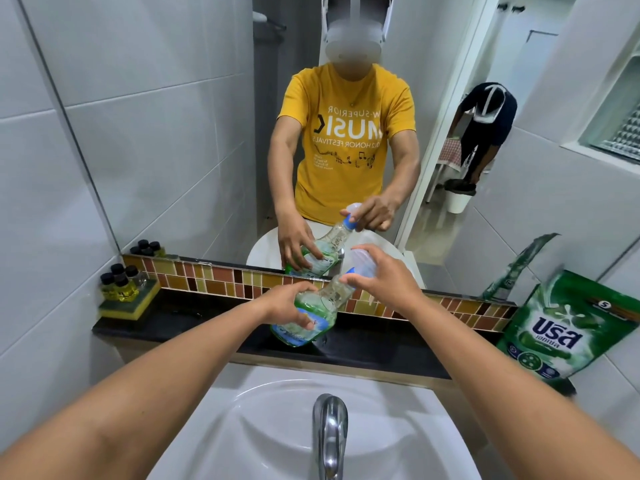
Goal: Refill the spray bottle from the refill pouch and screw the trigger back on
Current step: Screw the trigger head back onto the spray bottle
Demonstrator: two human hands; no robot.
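Around tilted spray bottle (pixel 313 318), both hands (pixel 285 306) (pixel 386 282)

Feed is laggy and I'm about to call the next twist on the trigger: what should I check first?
1. Left hand grips the spray bottle: ok.
2. Right hand holds the trigger: ok.
3. Spray bottle upright: not ok, it leans right over the ledge.
4. Trigger screwed tight or loose: cannot tell.
5. Refill pouch at hand: ok, standing at the ledge's right end.
6. Refill pouch opened: cannot tell.
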